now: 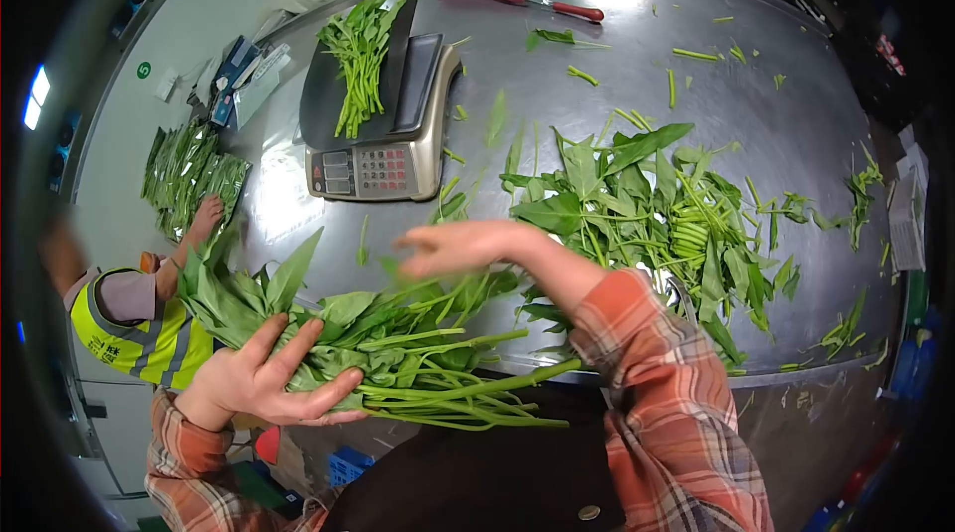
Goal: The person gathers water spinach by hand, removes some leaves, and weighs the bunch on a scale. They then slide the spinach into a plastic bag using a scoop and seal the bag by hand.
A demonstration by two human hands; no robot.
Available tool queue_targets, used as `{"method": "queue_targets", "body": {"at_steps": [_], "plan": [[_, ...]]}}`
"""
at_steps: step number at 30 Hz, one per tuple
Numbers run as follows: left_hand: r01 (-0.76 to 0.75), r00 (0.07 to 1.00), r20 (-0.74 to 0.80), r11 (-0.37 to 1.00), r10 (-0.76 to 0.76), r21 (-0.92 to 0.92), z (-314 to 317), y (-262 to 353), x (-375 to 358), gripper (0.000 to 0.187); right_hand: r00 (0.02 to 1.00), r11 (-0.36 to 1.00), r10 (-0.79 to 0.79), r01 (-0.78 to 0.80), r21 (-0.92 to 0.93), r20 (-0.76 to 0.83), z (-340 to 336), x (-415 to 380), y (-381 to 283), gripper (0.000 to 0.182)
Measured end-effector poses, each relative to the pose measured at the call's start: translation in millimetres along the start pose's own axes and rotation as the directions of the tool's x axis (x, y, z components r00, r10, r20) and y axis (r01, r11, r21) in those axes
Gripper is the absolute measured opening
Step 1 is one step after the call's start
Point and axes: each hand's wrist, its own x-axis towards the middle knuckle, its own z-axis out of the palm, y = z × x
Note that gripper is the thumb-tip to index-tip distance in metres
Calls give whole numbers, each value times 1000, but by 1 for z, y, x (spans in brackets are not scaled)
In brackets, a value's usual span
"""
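Observation:
My left hand [274,378] is wrapped round a large bunch of leafy green stems [398,353], its leaves toward the left and its cut stems toward the right. Just above the bunch is my right hand [448,249], blurred, its fingers apart over some leaves; nothing shows in its grasp. A pile of loose greens [637,204] lies on the metal table [557,55] to the right. On the scale [373,169], a smaller bunch [363,60] rests on a dark tray.
A knife with a red handle [577,11] lies at the table's back. Bagged greens [189,174] are at the left, near the hand of a person in a yellow vest [139,333]. Cut stems and leaf bits are scattered across the right side.

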Motion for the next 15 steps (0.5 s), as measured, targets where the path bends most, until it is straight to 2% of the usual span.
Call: {"method": "queue_targets", "body": {"at_steps": [3, 4, 5, 6, 7, 8, 9, 10, 11, 12, 14, 15], "plan": [[124, 992, 37, 990, -121, -65, -2, 4, -5, 47, 962, 995, -64, 43, 85, 265, 19, -2, -3, 46], [181, 982, 66, 978, -175, -100, -2, 5, -10, 46, 994, 997, 2, 7, -82, 105, 24, -8, 5, 36], [169, 984, 69, 980, -162, -105, -5, 1, -11, 44, 997, 969, 42, -56, -242, -61, 26, -19, 24, 27], [188, 980, 78, 978, -181, -88, -3, 2, -17, 44, 958, 970, 46, -110, -217, -281, 27, -32, 56, 20], [206, 976, 86, 976, -200, -64, 4, 6, -24, 44, 921, 905, 206, -308, -294, -331, 12, -49, 73, 19], [221, 972, 95, 974, -216, -39, 8, 7, -29, 45, 837, 862, 193, -394, -319, -512, 4, -71, 76, 18], [262, 964, 67, 964, -259, -42, 12, 10, -32, 47, 775, 756, 298, -548, -358, -557, -4, -82, 102, 16], [289, 956, 57, 956, -287, -43, 17, 12, -34, 48, 728, 826, 210, -490, -279, -653, -7, -96, 113, 17], [313, 949, 49, 949, -311, -47, 20, 15, -37, 50, 705, 889, 206, -424, -171, -679, -10, -107, 111, 19], [335, 942, 38, 941, -333, -50, 23, 16, -39, 51, 765, 925, 251, -371, -86, -594, -16, -120, 97, 21], [361, 933, 11, 932, -361, -45, 27, 17, -40, 51, 906, 992, 113, -124, -1, -408, -14, -130, 79, 29], [362, 932, -3, 931, -363, -37, 29, 16, -40, 51, 935, 987, 141, -107, 120, -325, -9, -129, 60, 32]]}}
